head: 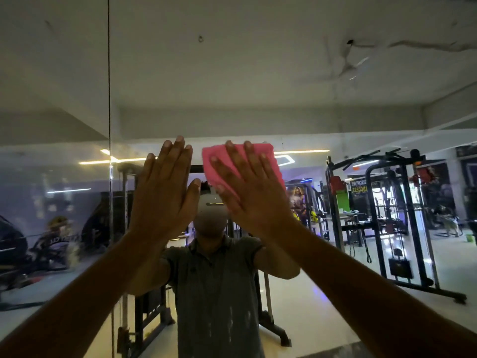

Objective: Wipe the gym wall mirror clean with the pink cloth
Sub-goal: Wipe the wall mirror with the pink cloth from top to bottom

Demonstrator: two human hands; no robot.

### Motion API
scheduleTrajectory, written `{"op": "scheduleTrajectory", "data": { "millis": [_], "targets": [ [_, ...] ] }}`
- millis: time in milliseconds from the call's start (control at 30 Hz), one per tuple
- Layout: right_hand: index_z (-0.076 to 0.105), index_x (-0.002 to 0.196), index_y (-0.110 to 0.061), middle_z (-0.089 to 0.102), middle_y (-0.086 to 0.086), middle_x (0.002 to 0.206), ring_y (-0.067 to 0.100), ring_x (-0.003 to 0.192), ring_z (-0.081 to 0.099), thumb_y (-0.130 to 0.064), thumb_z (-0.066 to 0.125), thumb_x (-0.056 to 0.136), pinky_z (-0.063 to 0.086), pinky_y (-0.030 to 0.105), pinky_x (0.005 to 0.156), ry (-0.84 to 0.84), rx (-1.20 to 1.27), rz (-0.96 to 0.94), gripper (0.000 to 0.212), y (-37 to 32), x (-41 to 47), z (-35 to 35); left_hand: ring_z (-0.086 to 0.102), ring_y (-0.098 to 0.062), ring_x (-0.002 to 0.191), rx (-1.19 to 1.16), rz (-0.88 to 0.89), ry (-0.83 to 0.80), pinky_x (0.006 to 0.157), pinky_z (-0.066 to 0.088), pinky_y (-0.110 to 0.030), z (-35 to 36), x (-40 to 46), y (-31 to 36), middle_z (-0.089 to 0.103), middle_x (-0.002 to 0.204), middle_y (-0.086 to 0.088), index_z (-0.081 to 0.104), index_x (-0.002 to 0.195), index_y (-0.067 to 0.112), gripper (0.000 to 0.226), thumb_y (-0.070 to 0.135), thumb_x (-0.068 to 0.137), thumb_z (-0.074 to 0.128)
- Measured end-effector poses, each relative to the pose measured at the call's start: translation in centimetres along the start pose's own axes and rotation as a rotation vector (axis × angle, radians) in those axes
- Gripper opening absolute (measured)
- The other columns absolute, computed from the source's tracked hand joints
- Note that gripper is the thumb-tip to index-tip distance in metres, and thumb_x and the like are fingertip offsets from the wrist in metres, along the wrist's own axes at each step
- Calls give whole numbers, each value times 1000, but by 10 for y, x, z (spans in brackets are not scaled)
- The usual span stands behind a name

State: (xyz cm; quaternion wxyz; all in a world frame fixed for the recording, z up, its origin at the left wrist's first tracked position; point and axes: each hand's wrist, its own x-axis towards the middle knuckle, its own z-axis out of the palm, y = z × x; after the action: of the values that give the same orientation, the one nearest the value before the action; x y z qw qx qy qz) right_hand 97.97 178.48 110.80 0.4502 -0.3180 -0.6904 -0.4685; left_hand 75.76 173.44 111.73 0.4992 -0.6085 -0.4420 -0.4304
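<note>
A gym wall mirror (258,104) is filling the scene, reflecting a black weight rack (402,213) standing at far right and a person in a grey shirt (219,285) at centre. Both hands are pressing flat against the glass, fingers spread wide. The right hand (250,187) is pinning a pink cloth (268,161) to the mirror under its open palm; the left hand (165,192), just beside it, is holding nothing.

Black weight rack (402,218), ceiling fan (344,64), green bucket (469,237), lit ceiling strips (116,160) in reflection.
</note>
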Motion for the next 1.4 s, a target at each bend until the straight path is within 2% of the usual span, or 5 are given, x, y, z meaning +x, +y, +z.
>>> {"op": "scheduleTrajectory", "data": {
  "millis": [233,433,667,867,1400],
  "targets": [
    [10,176,-30,4,14,184,44,169,1,-56,17,113,-2,60,137,54,28,373,68,50,65,-23,16,-29,167,-19,38,19,136,7,-50,-6,5,-3,23,178,-11,28,170,10,66,39,111,35],
    [16,176,-27,2,13,184,40,170,-3,-52,29,117,1,62,136,-12,-22,-3,66,-11,-3,-1,14,-28,167,-2,17,16,136,7,-49,-10,1,-9,23,178,-12,28,170,9,62,33,113,33],
    [14,176,-31,7,15,184,45,168,7,-61,17,112,-4,64,134,34,-13,416,70,30,56,-23,12,-29,168,41,63,-2,137,1,-47,-25,-17,-39,20,179,-11,24,171,10,64,40,114,27],
    [11,176,-30,0,11,184,39,170,-2,-53,16,116,5,68,134,-54,25,36,65,-69,-32,-2,15,-31,167,47,30,-34,135,11,-57,-36,-21,-57,22,179,-14,25,170,9,64,39,114,28],
    [14,176,-26,0,9,185,36,170,-4,-51,25,116,10,70,133,-60,47,160,66,-81,-55,1,13,-30,168,99,85,-51,135,12,-59,-36,-50,-89,19,180,-12,26,171,9,64,40,115,20]
  ]
}}
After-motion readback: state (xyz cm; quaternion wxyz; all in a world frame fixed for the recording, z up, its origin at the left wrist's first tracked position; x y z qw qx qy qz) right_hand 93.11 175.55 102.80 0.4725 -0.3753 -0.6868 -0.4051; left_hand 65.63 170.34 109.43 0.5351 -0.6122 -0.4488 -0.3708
